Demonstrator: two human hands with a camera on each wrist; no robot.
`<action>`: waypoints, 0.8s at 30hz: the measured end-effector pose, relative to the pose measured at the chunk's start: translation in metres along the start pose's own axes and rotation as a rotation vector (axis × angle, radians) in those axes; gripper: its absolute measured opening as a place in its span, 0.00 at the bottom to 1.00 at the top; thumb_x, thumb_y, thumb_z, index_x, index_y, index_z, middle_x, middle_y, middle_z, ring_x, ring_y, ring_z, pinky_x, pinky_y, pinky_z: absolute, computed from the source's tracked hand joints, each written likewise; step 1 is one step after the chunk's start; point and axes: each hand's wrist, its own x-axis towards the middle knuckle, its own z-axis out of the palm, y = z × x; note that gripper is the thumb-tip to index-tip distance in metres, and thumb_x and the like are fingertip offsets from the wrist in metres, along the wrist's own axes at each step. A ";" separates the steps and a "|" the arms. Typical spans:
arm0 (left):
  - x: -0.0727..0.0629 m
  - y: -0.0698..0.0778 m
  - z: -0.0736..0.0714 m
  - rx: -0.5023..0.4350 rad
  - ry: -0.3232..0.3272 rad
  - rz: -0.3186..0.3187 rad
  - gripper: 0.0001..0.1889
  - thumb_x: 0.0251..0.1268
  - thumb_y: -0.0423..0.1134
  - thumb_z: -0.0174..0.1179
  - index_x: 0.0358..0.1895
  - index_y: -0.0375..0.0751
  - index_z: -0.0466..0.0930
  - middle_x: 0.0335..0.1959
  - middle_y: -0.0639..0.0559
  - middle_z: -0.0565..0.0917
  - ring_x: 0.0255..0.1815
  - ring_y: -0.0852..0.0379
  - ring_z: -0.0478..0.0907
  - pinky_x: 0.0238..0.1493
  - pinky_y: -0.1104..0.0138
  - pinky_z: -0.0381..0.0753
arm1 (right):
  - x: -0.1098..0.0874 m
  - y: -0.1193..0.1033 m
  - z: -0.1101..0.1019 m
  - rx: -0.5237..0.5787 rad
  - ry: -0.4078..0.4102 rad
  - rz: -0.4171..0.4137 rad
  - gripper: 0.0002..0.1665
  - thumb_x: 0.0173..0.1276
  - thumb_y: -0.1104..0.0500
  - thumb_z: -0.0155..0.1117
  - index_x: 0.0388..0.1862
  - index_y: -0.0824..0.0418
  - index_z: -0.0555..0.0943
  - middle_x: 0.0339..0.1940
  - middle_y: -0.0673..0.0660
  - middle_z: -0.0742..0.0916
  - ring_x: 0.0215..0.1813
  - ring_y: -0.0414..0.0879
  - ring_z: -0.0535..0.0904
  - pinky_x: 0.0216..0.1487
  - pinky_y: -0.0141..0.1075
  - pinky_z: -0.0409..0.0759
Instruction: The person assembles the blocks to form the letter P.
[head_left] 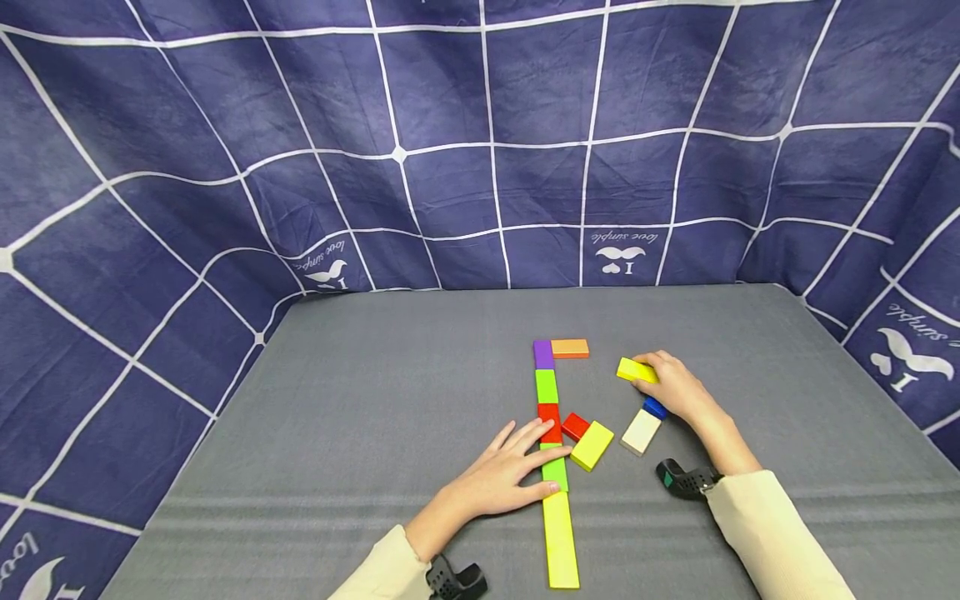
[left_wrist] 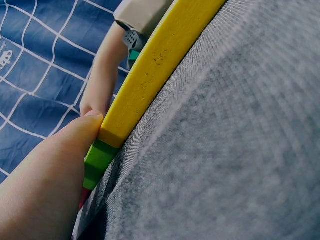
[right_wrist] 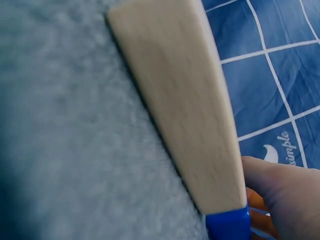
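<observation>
A line of blocks runs away from the person in the head view: long yellow block (head_left: 562, 546), green block (head_left: 555, 471), red block (head_left: 549, 413), another green block (head_left: 547, 387), purple block (head_left: 543, 355). Across its near half lies the left hand (head_left: 495, 481), fingers spread and fairly straight, fingertips touching the red and green blocks. Its thumb (left_wrist: 75, 135) meets the line where yellow joins green. To the right, the right hand (head_left: 678, 390) pinches a smaller yellow block (head_left: 631, 369) between thumb and fingers. Just below that hand are a blue block (head_left: 655, 407) and a plain wooden block (right_wrist: 180, 100).
An orange block (head_left: 570, 348) sits against the purple one, pointing right. Between the line and the wooden block lie a small red block (head_left: 575, 426) and a yellow block (head_left: 592, 446). Blue gridded cloth (head_left: 450, 192) hangs behind and beside the grey table (head_left: 360, 392).
</observation>
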 end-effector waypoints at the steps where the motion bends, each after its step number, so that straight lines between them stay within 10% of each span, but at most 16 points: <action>1: 0.000 0.000 0.000 -0.003 -0.001 0.000 0.25 0.65 0.62 0.39 0.66 0.70 0.57 0.72 0.57 0.54 0.74 0.58 0.47 0.71 0.50 0.48 | 0.002 0.000 0.001 0.004 0.016 -0.005 0.23 0.60 0.60 0.60 0.52 0.70 0.74 0.47 0.69 0.78 0.45 0.60 0.74 0.45 0.53 0.72; 24: 0.000 -0.001 0.000 -0.021 -0.020 -0.007 0.25 0.65 0.62 0.39 0.66 0.71 0.56 0.72 0.59 0.52 0.74 0.60 0.46 0.71 0.50 0.46 | 0.029 -0.021 0.029 0.085 0.143 0.034 0.24 0.60 0.60 0.60 0.54 0.70 0.73 0.46 0.68 0.77 0.47 0.60 0.72 0.45 0.50 0.70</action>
